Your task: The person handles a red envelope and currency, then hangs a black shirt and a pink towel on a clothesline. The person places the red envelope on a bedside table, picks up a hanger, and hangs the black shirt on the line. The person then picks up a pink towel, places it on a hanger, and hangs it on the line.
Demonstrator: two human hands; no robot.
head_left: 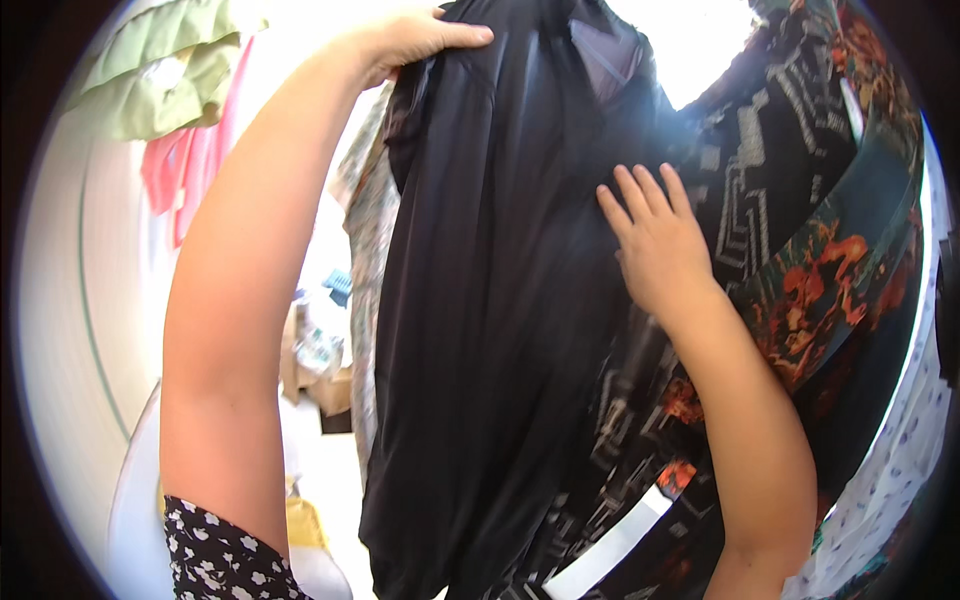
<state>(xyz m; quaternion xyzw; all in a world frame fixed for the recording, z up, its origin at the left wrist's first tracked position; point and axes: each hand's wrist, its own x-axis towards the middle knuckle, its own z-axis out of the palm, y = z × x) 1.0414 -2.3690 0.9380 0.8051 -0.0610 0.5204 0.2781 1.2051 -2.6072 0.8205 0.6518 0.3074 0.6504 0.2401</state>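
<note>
A long black V-necked garment (480, 270) hangs in front of me, with folds running down it. At its upper left shoulder, my left hand (420, 40) is closed on the cloth, the thumb over the front and the other fingers mostly hidden. My right hand (665, 240) lies against the right side of the black garment, open with its fingers spread. Right behind that hand hangs a black garment with a grey angular pattern (745, 170). A dark green cloth with orange-red flowers (815, 290) hangs further right.
A pale green ruffled garment (165, 75) and a pink one (185, 180) hang at the upper left. Behind the black garment is a light patterned cloth (365, 220). Lower left are a cardboard box (335, 390) and a yellow item (305, 522). White dotted fabric (900, 450) hangs far right.
</note>
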